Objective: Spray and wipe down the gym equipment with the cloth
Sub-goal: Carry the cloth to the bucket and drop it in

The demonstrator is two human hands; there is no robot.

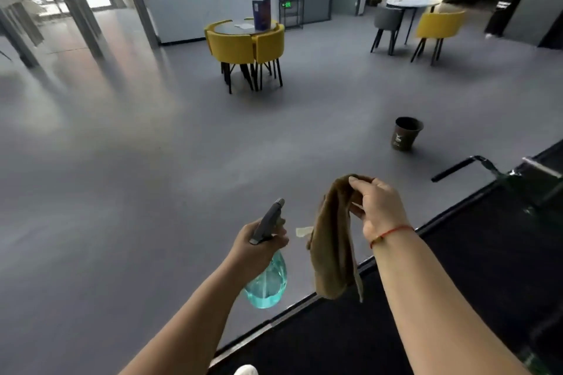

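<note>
My left hand (259, 242) grips the neck of a spray bottle (269, 280) with a grey trigger head and a clear teal body that hangs below the fist. My right hand (376, 207) pinches a brown cloth (333, 246) by its top fold, and the cloth hangs down loosely. Both are held over the edge of a black treadmill deck (411, 298) at the lower right. A black handlebar (457, 167) of the machine sticks out at the right.
A dark bucket (406, 134) stands on the grey floor ahead on the right. Farther off are a round table with yellow chairs (246, 42), a second table set (420, 21) and a reception counter (207, 3). A small scrap lies on the floor (303, 231).
</note>
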